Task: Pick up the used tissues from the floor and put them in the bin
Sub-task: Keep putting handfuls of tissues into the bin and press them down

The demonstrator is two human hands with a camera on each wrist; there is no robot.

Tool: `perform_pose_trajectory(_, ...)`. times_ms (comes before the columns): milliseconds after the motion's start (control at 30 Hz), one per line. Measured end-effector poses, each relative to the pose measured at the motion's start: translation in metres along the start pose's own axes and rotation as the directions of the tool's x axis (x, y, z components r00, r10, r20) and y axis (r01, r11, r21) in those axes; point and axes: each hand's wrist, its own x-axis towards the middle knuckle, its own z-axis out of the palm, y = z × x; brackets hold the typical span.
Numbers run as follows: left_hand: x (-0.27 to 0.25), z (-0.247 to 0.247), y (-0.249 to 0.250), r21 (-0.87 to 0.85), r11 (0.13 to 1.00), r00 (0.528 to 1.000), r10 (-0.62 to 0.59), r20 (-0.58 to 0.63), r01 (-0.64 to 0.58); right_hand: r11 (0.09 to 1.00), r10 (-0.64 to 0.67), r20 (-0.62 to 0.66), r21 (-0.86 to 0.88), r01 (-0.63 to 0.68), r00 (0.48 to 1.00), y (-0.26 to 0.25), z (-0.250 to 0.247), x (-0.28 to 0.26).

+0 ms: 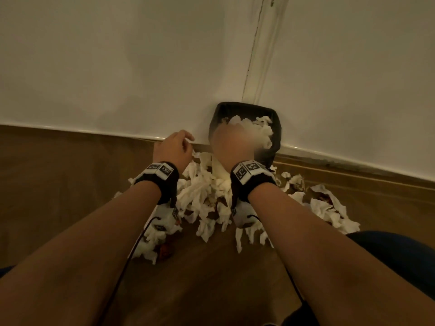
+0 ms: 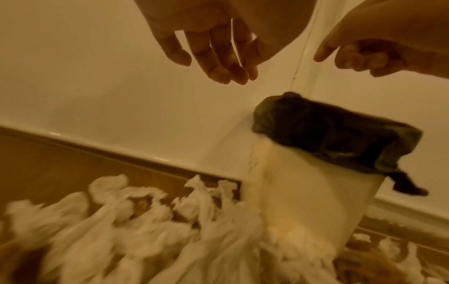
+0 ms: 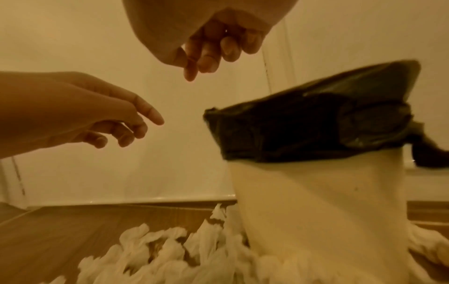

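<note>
Both forearms reach forward from the bottom of the head view, each with a black wrist strap (image 1: 164,178). Below and behind the hands, crumpled white tissues (image 1: 207,191) lie heaped on the wooden floor (image 1: 70,175), spreading to either side of the arms. Just beyond the right hand (image 1: 231,143) stands the bin (image 3: 316,201), pale-walled with a black liner (image 3: 303,130) folded over its rim, set against the white wall (image 1: 117,67); more tissues lie inside it. That hand hangs over the bin's near edge, blurred in the head view; the wrist views show its fingers loosely curled and holding nothing. The left hand (image 1: 173,147) hovers beside it, left of the bin and above the heap, fingers slack and spread downward, released.
</note>
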Motion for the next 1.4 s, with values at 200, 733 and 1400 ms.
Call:
perform_pose_trajectory(200,-0.038,-0.004,-0.061,0.087,0.981,0.968,-0.187,0.165,0.174,0.990,0.065,0.359,0.095,-0.105,0.931,-0.024,0.040,-0.012)
perform_pose_trajectory(733,-0.149,0.018,-0.158,0.357,0.781,0.821,-0.568,0.065,0.512,0.979,-0.061,0.893,0.141,-0.149,0.445,-0.076,0.165,-0.067)
perform_pose_trajectory(1400,-0.179,0.007,-0.179,0.200,0.700,0.627,-0.707,0.328,0.685,0.991,-0.073,0.923,0.024,0.133,0.378,-0.103,0.194,-0.084)
